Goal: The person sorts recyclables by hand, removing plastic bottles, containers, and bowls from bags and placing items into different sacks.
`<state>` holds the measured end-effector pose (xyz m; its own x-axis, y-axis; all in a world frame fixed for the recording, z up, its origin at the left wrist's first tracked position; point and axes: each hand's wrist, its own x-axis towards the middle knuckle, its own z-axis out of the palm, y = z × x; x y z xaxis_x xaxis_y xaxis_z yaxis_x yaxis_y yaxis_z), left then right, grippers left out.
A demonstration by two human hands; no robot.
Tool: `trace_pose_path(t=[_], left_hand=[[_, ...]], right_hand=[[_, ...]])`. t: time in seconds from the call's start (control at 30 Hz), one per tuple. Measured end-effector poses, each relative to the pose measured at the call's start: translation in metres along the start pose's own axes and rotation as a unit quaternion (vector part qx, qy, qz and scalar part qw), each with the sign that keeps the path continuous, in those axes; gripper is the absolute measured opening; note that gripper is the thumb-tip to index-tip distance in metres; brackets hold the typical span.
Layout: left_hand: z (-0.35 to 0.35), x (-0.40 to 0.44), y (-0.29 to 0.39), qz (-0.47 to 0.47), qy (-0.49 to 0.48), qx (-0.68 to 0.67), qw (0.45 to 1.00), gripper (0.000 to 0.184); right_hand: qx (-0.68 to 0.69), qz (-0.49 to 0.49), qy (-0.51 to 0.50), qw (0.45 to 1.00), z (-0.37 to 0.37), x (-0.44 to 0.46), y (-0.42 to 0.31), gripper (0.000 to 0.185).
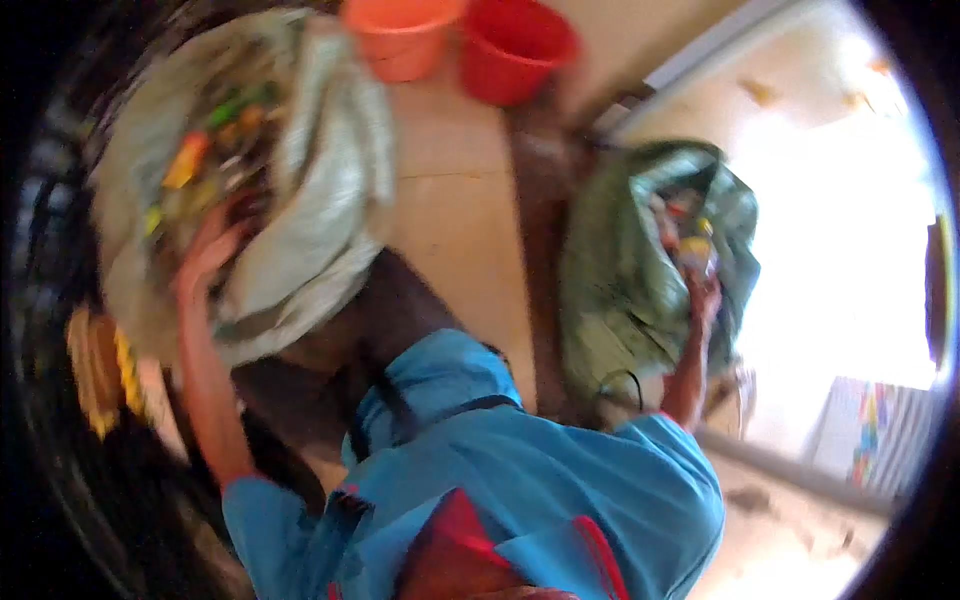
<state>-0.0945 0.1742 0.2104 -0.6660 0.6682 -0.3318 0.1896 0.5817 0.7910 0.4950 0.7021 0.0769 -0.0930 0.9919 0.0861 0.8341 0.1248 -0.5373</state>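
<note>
My left hand reaches into the wide mouth of a pale woven sack. Its fingers look stretched out and apart over a blurred heap of small mixed items, some green, orange and yellow. Whether a fingertip touches any of them I cannot make out. On the other side, my right hand is closed around a clear plastic bottle with a yellow cap. The bottle is at the opening of a green woven sack, which has other bottle-like things inside.
Two buckets, one orange and one red, stand beyond the sacks. A dark strip runs along the tan floor between the sacks. To the right, a bright opening has a raised sill.
</note>
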Motion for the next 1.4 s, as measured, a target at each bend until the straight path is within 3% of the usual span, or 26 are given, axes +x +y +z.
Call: trace_pose_path(t=[0.03,0.07,0.13,0.17,0.23,0.27,0.37,0.43,0.5,0.53,0.57,0.6,0.73,0.77,0.87,0.93,1.0,1.07,1.13,1.23,1.3,1.4], left_hand=[[0.006,0.008,-0.023,0.058,-0.013,-0.049,0.997,0.057],[-0.003,0.005,-0.015,0.101,-0.027,0.103,0.989,0.063],[0.020,0.014,-0.023,0.145,0.003,0.124,0.982,0.075],[0.034,0.018,-0.034,0.165,0.050,0.131,0.976,0.077],[0.050,0.011,-0.035,0.138,0.136,0.245,0.950,0.074],[0.060,0.009,-0.032,0.173,0.188,0.265,0.930,0.072],[0.066,-0.005,-0.025,0.114,0.194,0.273,0.935,0.063],[0.069,-0.003,-0.030,0.134,0.262,0.353,0.888,0.066],[0.067,-0.007,-0.024,0.104,0.248,0.368,0.890,0.065],[0.069,-0.008,-0.021,0.081,0.232,0.381,0.891,0.064],[0.072,-0.008,-0.020,0.078,0.231,0.385,0.890,0.069],[0.073,-0.010,-0.019,0.076,0.237,0.386,0.888,0.069],[0.069,-0.018,-0.019,0.062,0.275,0.349,0.894,0.070],[0.069,-0.013,-0.028,0.048,0.326,0.333,0.884,0.065],[0.057,-0.018,-0.040,0.039,0.424,0.286,0.858,0.062],[0.046,-0.028,-0.050,0.045,0.471,0.254,0.843,0.064],[0.034,-0.034,-0.061,0.043,0.529,0.116,0.840,0.065],[0.021,-0.044,-0.065,0.050,0.531,0.050,0.844,0.062],[0.013,-0.053,-0.061,0.067,0.530,-0.013,0.845,0.060],[0.011,-0.058,-0.056,0.119,0.541,-0.093,0.828,0.050],[0.005,-0.059,-0.067,0.146,0.493,-0.219,0.829,0.047],[0.003,-0.075,-0.073,0.106,0.514,-0.191,0.830,0.047]], right_hand=[[-0.026,0.001,-0.051,0.998,-0.010,0.001,-0.009,0.076],[-0.051,0.000,-0.102,0.993,-0.020,0.000,-0.023,0.077],[-0.153,-0.184,0.086,0.967,-0.018,0.016,0.015,0.072],[-0.194,-0.178,0.103,0.959,-0.024,0.018,0.027,0.070],[-0.253,-0.098,0.030,0.962,-0.024,0.022,0.019,0.066],[-0.283,-0.069,-0.002,0.957,-0.026,0.022,0.014,0.065],[-0.357,-0.049,-0.051,0.932,-0.031,0.022,-0.038,0.060],[-0.307,-0.107,-0.054,0.944,-0.027,0.011,-0.111,0.056],[-0.106,-0.196,-0.109,0.969,-0.013,-0.025,-0.215,0.053],[0.131,-0.247,-0.177,0.944,0.001,-0.044,-0.266,0.042],[0.166,-0.346,-0.235,0.893,0.009,-0.078,-0.323,0.029],[0.141,-0.373,-0.276,0.874,0.016,-0.112,-0.373,0.029],[0.165,-0.688,-0.306,0.637,0.073,-0.223,-0.517,0.028],[0.229,-0.690,-0.337,0.598,0.094,-0.247,-0.547,0.026],[0.218,-0.692,-0.383,0.572,0.183,-0.286,-0.613,0.027],[-0.085,-0.705,-0.358,0.606,0.224,-0.293,-0.630,0.026],[-0.072,-0.773,-0.326,0.539,0.218,-0.267,-0.609,0.031],[-0.100,-0.773,-0.332,0.532,0.233,-0.239,-0.584,0.035],[-0.207,-0.720,-0.349,0.563,0.203,-0.239,-0.568,0.038],[-0.167,-0.747,-0.342,0.546,0.170,-0.234,-0.556,0.039],[-0.191,-0.752,-0.332,0.537,0.165,-0.233,-0.554,0.040],[-0.186,-0.781,-0.300,0.515,0.179,-0.222,-0.544,0.040]])
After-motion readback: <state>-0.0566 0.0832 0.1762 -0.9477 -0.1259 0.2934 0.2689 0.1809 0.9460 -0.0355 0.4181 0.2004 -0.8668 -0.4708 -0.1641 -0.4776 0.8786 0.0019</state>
